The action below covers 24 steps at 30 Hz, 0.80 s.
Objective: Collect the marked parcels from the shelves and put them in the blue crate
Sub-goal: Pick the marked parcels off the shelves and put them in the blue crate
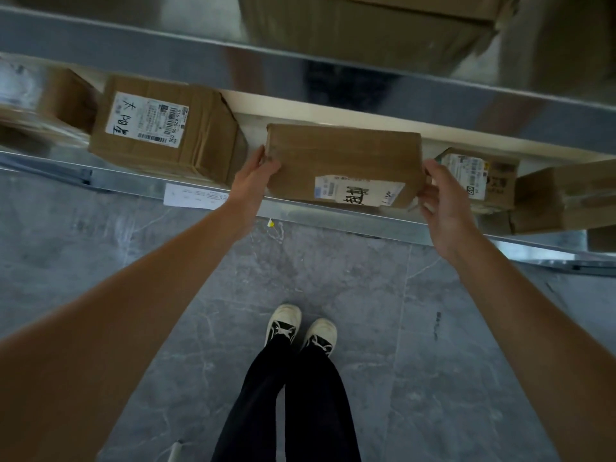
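A brown cardboard parcel (340, 158) with a white label and black handwritten marks lies at the front of the metal shelf (320, 213). My left hand (255, 176) grips its left end, thumb on top. On the parcel's right end my right hand (441, 201) holds on with fingers curled round the corner. The blue crate is not in view.
A larger labelled box (166, 128) sits to the left on the same shelf, and a small labelled parcel (480, 176) plus more boxes (563, 198) crowd the right. An upper shelf (300, 61) carries another carton (366, 25). Grey tiled floor (333, 278) and my shoes (301, 328) are below.
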{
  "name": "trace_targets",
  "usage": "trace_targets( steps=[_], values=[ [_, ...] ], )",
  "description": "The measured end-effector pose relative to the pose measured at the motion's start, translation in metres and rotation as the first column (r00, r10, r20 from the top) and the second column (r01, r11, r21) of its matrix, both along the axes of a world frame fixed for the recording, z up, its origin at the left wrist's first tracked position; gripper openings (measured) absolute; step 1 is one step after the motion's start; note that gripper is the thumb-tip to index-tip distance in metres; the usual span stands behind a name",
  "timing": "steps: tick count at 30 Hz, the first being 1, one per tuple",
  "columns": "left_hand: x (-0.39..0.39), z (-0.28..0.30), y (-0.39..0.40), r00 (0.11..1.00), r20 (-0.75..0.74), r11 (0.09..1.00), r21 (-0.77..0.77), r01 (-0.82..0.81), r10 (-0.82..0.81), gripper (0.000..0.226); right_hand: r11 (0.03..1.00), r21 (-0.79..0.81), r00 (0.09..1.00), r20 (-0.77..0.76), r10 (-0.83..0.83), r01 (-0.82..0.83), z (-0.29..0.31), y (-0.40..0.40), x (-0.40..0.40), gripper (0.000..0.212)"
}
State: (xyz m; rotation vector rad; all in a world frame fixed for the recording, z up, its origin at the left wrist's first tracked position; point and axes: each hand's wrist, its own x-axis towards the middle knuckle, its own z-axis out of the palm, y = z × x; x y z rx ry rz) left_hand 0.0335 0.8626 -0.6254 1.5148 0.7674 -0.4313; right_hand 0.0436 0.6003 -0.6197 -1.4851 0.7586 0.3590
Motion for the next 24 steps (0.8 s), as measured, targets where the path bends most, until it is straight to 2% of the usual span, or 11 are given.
trace_targets(
  steps=[2,5,11,14,18,21,24],
  values=[
    [-0.002,0.000,0.000,0.999,-0.010,1.000,0.010,-0.030,0.030,0.043,0.999,0.027,1.000,-0.012,0.022,-0.022,0.002,0.000,0.000,0.012],
    [-0.004,0.000,0.000,0.999,-0.026,0.999,0.021,-0.029,0.029,0.031,0.999,0.020,0.999,-0.020,0.032,-0.032,0.004,-0.001,-0.001,0.011],
    [-0.006,-0.002,-0.004,0.999,0.043,1.000,-0.012,0.007,-0.007,0.044,0.997,-0.041,0.998,-0.021,0.059,-0.060,-0.002,-0.001,-0.004,0.004],
    [0.001,0.003,-0.006,0.999,0.050,0.996,-0.088,0.016,-0.012,0.048,0.997,0.067,0.999,-0.028,-0.031,0.033,-0.008,0.003,-0.011,0.034],
    [0.022,0.016,-0.005,0.994,0.095,0.970,-0.234,0.066,-0.045,0.041,0.970,0.208,0.984,-0.148,-0.096,0.126,-0.014,0.012,-0.029,0.071],
    [0.041,0.030,-0.004,0.962,0.167,0.969,-0.089,0.231,-0.214,0.032,0.961,0.254,0.980,-0.188,-0.061,0.108,-0.023,0.024,-0.059,0.089],
    [0.048,0.042,-0.011,0.896,0.190,0.914,0.033,0.403,-0.402,0.033,0.911,0.408,0.976,-0.216,0.031,0.061,-0.029,0.042,-0.088,0.088]
  ],
)
